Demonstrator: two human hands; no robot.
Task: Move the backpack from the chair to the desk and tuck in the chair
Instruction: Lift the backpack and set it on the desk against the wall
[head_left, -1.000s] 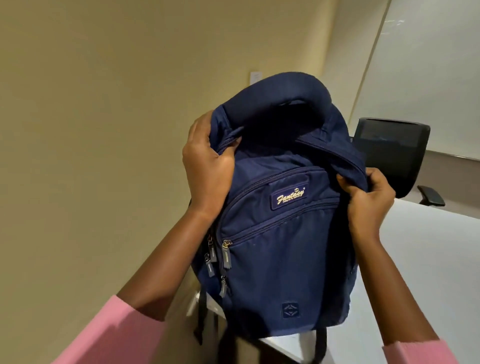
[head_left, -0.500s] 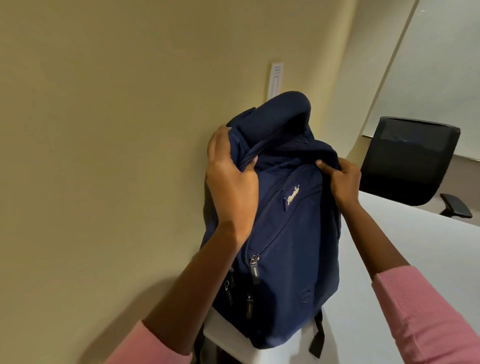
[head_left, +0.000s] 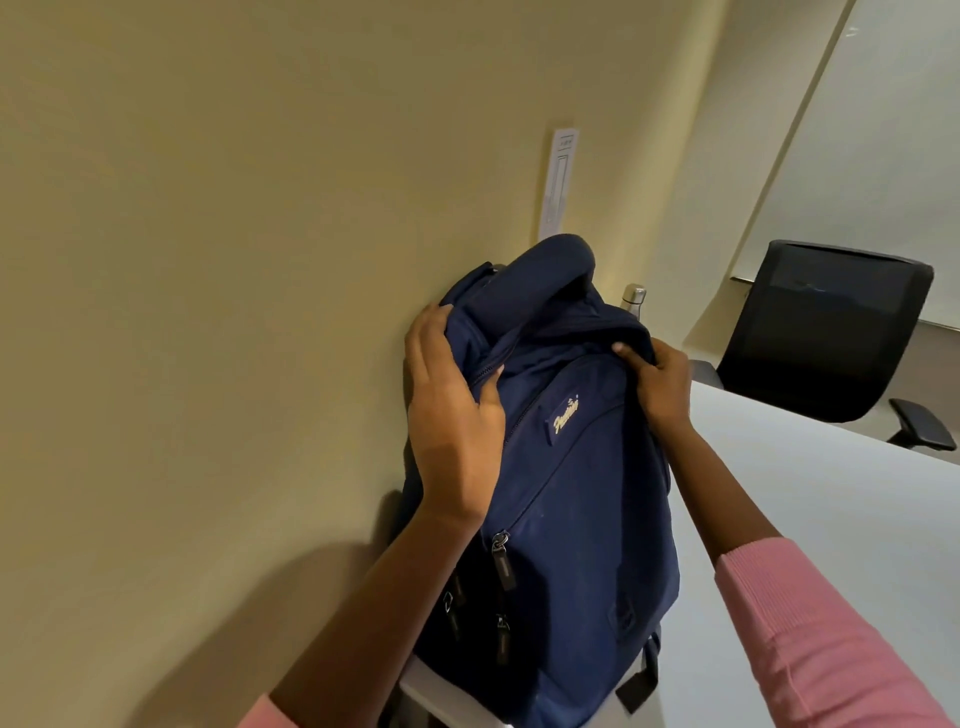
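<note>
The white table (head_left: 810, 519) holds a blue backpack (head_left: 587, 509) standing at its 9 o'clock edge, against the wall. A shiny bottle (head_left: 632, 301) peeks out behind it, at 12 o'clock.

We have a single view, from a camera worn on the person's head. It looks forward and down along both forearms and sits close to them. The frame is tilted, so the beige wall (head_left: 218, 291) fills the left and top while the white desk (head_left: 831, 519) slopes across the lower right. A navy backpack (head_left: 582, 493) stands near the centre, close to the lens. Farthest off, at the upper right, we see a black office chair (head_left: 826, 332).
</note>
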